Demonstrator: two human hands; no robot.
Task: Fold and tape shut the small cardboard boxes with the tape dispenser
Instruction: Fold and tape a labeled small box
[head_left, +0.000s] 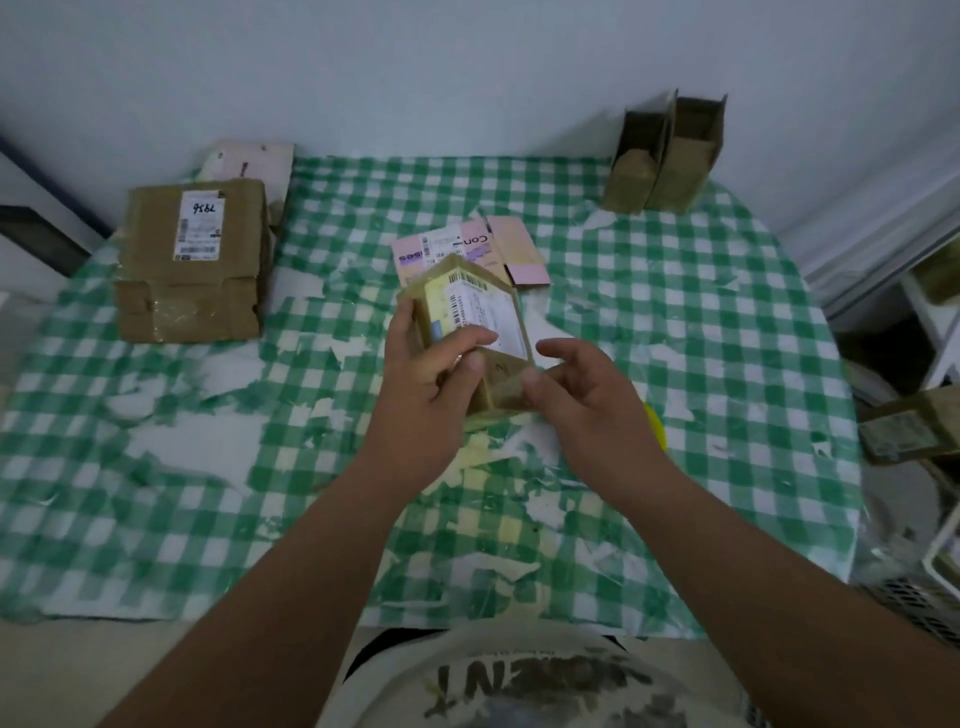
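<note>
Both hands on one small box (470, 317) held above the checked tablecloth (156, 415): left hand (434, 364) gripping its side, right hand (576, 384) pinching the near flap (keep it pressed flat, edges square) before taping.

Handwritten "7956" upside down on the large brown box's label (200, 224), "Con" on the pink flattened carton (467, 244)

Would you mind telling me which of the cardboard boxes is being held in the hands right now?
The small labelled box at the centre, gripped by both hands; the large taped box and open boxes sit untouched.
</note>
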